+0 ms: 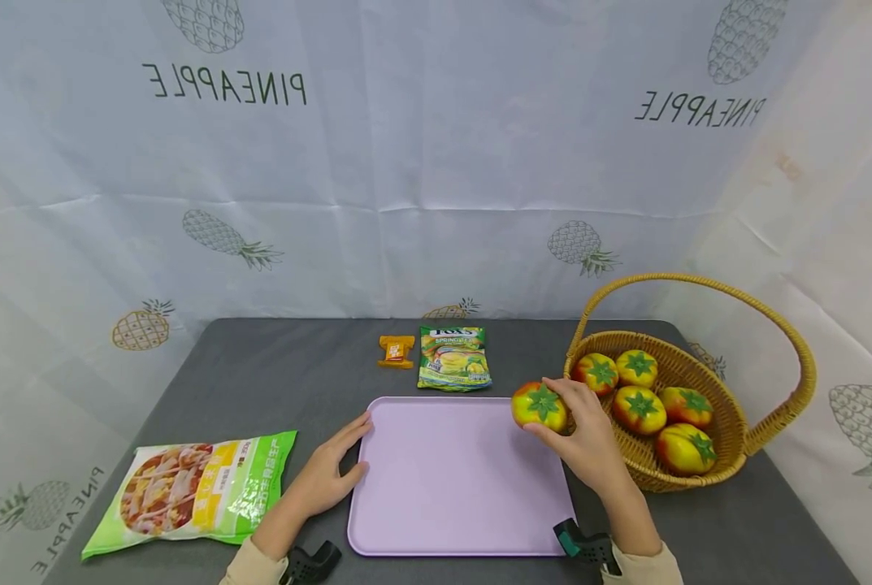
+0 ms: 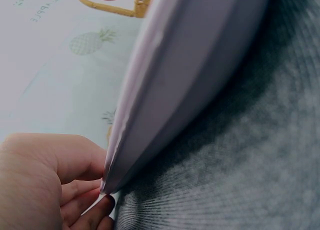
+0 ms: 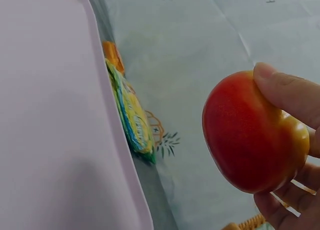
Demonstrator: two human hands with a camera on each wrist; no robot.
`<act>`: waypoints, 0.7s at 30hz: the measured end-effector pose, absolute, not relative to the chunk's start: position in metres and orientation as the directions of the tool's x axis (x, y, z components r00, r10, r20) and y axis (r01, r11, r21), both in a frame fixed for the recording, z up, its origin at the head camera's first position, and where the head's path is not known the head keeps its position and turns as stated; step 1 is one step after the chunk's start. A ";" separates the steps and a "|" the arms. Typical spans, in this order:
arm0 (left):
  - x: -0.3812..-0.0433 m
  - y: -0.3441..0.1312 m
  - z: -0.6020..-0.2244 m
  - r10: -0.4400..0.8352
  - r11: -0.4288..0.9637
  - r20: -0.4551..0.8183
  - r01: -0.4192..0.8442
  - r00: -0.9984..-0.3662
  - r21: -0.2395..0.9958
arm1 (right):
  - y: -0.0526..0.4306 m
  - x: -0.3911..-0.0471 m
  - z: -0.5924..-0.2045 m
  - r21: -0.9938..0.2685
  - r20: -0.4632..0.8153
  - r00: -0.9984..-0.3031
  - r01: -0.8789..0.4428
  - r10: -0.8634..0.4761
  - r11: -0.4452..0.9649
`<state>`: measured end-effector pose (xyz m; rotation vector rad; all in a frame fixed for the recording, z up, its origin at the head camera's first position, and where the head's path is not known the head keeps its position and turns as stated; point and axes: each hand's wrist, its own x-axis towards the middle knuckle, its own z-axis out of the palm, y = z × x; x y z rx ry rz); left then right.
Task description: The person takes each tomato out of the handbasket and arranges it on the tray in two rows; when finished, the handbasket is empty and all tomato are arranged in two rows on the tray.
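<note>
My right hand (image 1: pixel 587 443) pinches a red-and-yellow tomato (image 1: pixel 539 405) with a green star-shaped top between thumb and fingers. It is held over the right far corner of a pale purple tray (image 1: pixel 457 479). In the right wrist view the tomato (image 3: pixel 250 135) shows its smooth red side, with the thumb at its top and fingertips underneath. Spread along the tray's left rim, the thumb and fingers of my left hand (image 1: pixel 326 471) touch its edge. The left wrist view shows those fingertips right at the rim (image 2: pixel 132 90).
A wicker basket (image 1: pixel 731 463) with a tall handle stands right of the tray, holding several similar tomatoes (image 1: pixel 639 409). Behind the tray lie a small orange packet (image 1: pixel 396 352) and a green-yellow FOX'S bag (image 1: pixel 453 359). A green-and-white food bag (image 1: pixel 194 487) lies at the left.
</note>
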<state>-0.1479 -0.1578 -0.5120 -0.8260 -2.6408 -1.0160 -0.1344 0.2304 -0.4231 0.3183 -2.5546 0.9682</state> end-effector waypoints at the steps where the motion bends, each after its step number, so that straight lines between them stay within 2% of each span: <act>1: -0.148 -0.158 -0.512 0.430 0.610 0.365 0.563 -0.826 0.557 | 0.228 -0.135 -0.424 -0.588 0.430 -0.900 -0.343 -0.076 0.733; 21: -0.148 -0.158 -0.512 0.424 0.607 0.333 0.537 -0.842 0.586 | 0.179 -0.143 -0.449 -0.639 0.371 -0.916 -0.370 -0.151 0.674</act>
